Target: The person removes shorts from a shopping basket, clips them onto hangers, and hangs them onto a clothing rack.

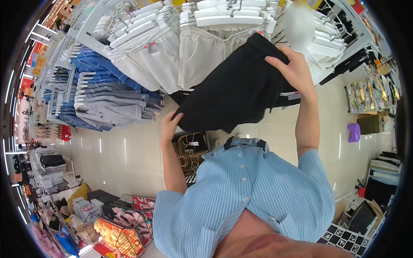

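Black shorts (232, 86) are stretched between my two hands, in front of a rack of light trousers. My right hand (294, 69) grips them near the waistband at the upper right, thumb on top of the cloth. At the lower left, my left hand (171, 122) pinches the edge of a leg. White trousers (148, 56) and cream trousers (200, 53) hang from white hangers (230, 19) just behind the black cloth. Part of another dark garment shows beneath the shorts.
Blue and grey shirts (112, 105) hang at the left. A box (189, 150) with cords stands below my left hand. Wire baskets (122, 232) of goods are at the lower left. A purple stool (353, 132) stands on the tiled floor (116, 159) at the right.
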A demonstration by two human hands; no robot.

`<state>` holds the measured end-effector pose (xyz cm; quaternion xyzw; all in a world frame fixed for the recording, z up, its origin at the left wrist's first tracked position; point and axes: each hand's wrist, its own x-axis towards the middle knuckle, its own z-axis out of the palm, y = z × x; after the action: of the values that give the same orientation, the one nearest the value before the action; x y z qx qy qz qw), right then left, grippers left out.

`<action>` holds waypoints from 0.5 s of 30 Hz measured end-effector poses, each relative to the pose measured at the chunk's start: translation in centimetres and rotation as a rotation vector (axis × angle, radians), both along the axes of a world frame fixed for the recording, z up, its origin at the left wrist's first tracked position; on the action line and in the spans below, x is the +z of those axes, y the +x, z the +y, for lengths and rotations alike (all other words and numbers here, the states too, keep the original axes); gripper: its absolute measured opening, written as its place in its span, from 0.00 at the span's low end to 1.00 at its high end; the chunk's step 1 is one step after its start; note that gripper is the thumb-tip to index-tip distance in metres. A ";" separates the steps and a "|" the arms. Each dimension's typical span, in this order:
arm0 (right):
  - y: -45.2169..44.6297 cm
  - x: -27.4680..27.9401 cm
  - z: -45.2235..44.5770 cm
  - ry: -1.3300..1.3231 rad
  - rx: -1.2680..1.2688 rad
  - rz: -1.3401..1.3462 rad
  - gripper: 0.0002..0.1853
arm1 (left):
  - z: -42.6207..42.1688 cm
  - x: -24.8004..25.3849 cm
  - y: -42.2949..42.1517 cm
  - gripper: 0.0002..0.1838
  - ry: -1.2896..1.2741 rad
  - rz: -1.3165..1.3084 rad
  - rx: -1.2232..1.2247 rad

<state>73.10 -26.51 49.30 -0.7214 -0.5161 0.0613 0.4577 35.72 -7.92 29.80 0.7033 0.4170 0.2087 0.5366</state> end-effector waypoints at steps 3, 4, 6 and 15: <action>0.1 -0.1 -0.3 -0.066 -0.053 0.021 0.17 | 0.7 0.4 -0.3 0.11 0.053 -0.012 0.151; 0.3 -0.2 -0.4 -0.051 -0.048 0.028 0.17 | 0.9 0.5 -0.5 0.11 0.080 0.014 0.170; 0.6 -0.4 -0.6 -0.017 -0.035 0.042 0.17 | 1.3 1.2 -0.1 0.12 0.044 0.077 0.220; -1.8 -1.3 -0.3 -0.034 0.246 -0.204 0.17 | -5.0 9.4 11.6 0.25 0.481 -0.407 0.158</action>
<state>71.29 -26.82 48.05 -0.6627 -0.6434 0.0521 0.3796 47.29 -12.93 39.24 0.7193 0.2932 0.4784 0.4096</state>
